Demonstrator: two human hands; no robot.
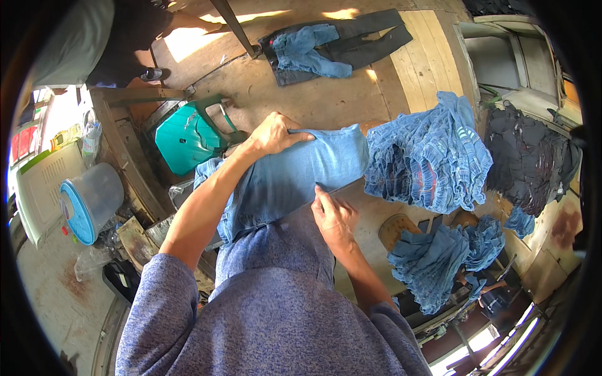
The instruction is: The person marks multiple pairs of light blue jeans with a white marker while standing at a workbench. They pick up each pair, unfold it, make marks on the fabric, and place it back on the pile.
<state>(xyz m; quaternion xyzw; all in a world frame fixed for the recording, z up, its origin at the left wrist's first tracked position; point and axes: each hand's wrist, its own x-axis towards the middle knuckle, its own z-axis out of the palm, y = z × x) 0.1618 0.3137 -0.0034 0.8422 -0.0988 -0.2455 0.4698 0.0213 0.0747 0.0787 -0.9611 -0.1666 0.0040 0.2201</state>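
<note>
A folded light blue pair of jeans (291, 172) lies stretched across my lap, over my blue-grey heathered clothing. At its upper edge my left hand (276, 133) grips the denim, thumb stretched along the fold. The fingers of my right hand (334, 216) are closed on the lower edge, thumb and index finger pinching the cloth. The right end of the denim reaches a tall pile of blue denim garments (426, 156), stacked in crumpled layers. Which part of the garment lies under the fold is hidden.
Black trousers with a small blue denim piece (307, 50) lie on the wooden floor ahead. A green plastic stool (185, 138) and a clear bucket with a blue lid (94, 200) stand left. More denim heaps (429, 266) and a dark garment pile (527, 156) lie right.
</note>
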